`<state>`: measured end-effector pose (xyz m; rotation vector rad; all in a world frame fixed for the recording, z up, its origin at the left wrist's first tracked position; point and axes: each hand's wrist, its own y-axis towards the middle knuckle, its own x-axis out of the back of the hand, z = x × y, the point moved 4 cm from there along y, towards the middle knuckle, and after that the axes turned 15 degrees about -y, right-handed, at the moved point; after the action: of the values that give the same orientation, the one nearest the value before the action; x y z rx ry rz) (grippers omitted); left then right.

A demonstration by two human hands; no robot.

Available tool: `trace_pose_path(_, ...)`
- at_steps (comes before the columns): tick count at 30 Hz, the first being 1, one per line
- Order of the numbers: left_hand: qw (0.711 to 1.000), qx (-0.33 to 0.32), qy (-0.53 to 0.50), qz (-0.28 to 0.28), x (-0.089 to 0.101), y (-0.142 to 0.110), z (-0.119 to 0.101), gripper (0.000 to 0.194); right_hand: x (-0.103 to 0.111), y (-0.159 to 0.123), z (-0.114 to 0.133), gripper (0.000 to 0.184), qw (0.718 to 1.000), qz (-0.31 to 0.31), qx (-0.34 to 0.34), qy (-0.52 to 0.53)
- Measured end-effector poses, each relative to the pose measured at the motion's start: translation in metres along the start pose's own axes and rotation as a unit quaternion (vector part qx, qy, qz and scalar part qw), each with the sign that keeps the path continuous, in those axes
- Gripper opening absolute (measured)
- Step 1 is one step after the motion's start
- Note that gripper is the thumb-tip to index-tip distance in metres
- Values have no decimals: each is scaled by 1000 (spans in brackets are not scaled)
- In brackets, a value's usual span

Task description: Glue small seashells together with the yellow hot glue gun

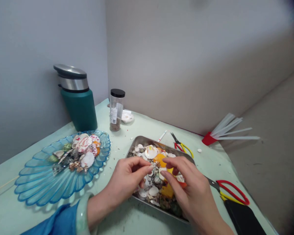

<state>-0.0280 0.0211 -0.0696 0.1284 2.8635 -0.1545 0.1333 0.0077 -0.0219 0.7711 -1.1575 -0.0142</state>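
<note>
Both hands hover over a metal tray [165,213] heaped with seashells. My left hand [131,176] is closed in a pinch, thumb against index finger; anything between the tips is too small to make out. Facing it, my right hand [192,186] has its thumb and index finger apart above the shells. Below the fingertips lie a white scallop shell [151,152], a small pale oval shell [153,191] and orange-yellow shells [160,159]. Part of the tray's contents is hidden behind my hands.
At left sits a blue scalloped dish [71,186] with bagged shells [84,150]. Behind stand a green flask [79,107] and a black-lidded jar [116,111]. Scissors [235,192], yellow-red snips [182,147], a black object [243,217] and glue sticks in a red cup [209,139] lie right.
</note>
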Motion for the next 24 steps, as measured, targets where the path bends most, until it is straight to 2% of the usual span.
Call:
trace_pose_path(17,1000,0,-23,2,-1,2,-1,14,-8,0,7,11,998,-15,-5,57)
trace_pose_path(24,1000,2,-21,5,-1,1,-1,12,-11,-1,7,10,998,-1,-14,62)
